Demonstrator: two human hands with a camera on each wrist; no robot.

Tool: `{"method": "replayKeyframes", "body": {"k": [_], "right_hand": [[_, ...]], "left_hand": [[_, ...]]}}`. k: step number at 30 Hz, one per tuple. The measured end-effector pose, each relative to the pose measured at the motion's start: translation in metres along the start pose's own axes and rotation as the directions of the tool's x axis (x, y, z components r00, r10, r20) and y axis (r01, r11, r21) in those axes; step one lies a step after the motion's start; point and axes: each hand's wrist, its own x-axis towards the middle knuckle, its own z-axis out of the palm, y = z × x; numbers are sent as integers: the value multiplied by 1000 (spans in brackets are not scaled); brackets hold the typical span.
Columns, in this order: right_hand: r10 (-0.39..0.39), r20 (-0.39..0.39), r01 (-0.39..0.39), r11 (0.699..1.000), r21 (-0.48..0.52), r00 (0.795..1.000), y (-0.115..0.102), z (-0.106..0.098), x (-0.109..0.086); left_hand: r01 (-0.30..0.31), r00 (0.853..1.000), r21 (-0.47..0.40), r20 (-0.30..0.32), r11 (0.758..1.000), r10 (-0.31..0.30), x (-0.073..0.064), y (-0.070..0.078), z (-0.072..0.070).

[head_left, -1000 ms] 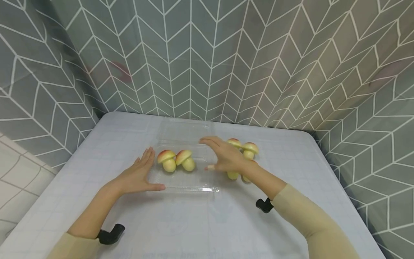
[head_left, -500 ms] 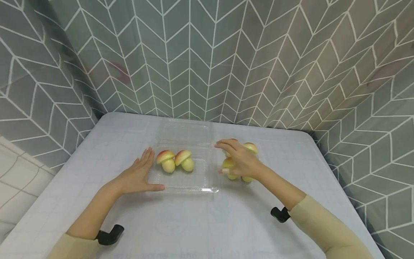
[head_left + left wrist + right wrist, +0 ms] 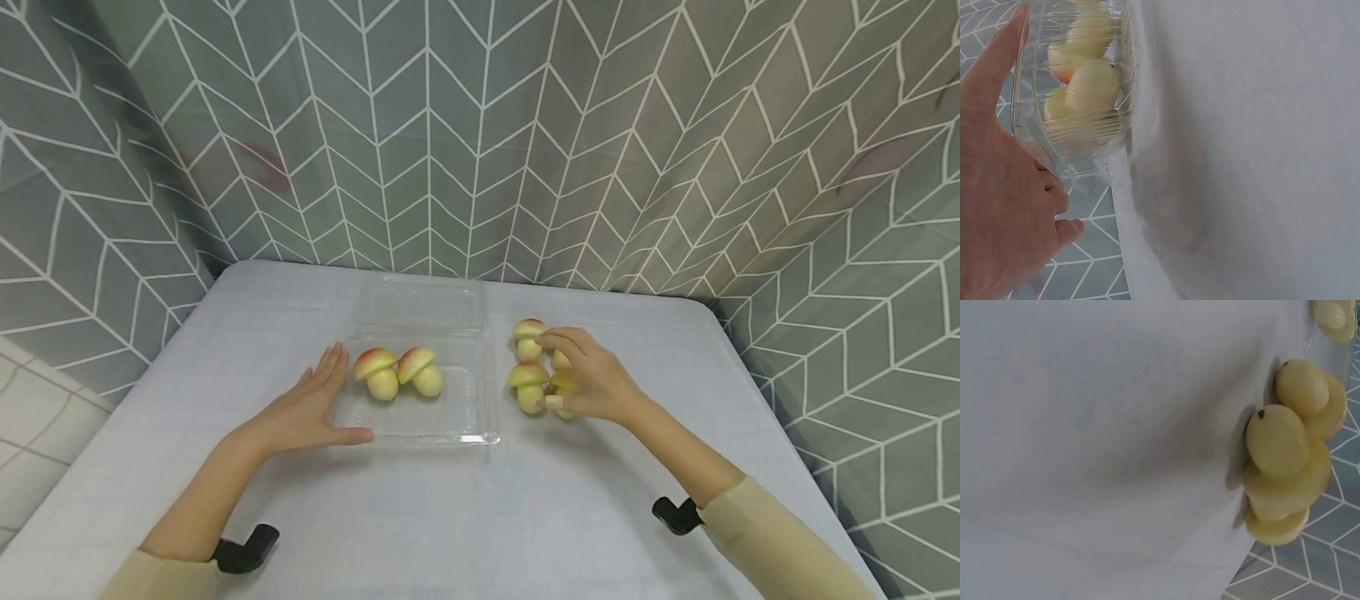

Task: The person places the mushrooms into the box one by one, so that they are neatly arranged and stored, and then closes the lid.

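In the head view, two toy mushrooms [image 3: 420, 371] with red-and-yellow caps and pale stems lie in the left half of a clear plastic clamshell box [image 3: 457, 425]. My left hand [image 3: 296, 417] rests along the box's left side, fingers extended and thumb at the front corner. In the left wrist view, the hand [image 3: 1007, 194] is at the ribbed box wall. To the right of the box, my right hand [image 3: 600, 383] hovers at a cluster of several more mushrooms [image 3: 528, 387], fingers loosely bent and partly hiding the right-hand ones. In the right wrist view the clustered mushrooms [image 3: 1279, 440] show without the hand.
The box's lid [image 3: 420, 304] lies folded open toward the far edge of the white-covered table [image 3: 420, 525]. A grey curtain [image 3: 465, 133] with white zigzag lines surrounds the table. A black wrist mount [image 3: 677, 517] sticks out beneath the right forearm, and another below the left.
My right hand has moved right, from above the box's right edge to the mushroom cluster, uncovering its left-hand mushrooms. The left hand has stayed at the box.
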Motion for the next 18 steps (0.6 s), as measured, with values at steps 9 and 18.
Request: {"method": "replayKeyframes", "body": {"k": [9,18], "right_hand": [[48,-2,-48,999,7,999,7,-5,-21],[150,36,-149,988,-42,988,10,-1,-41]], "left_hand": [[0,1000,3,6,1000,0,0,0,-1],[0,1000,-4,11,1000,0,0,3,-3]]}}
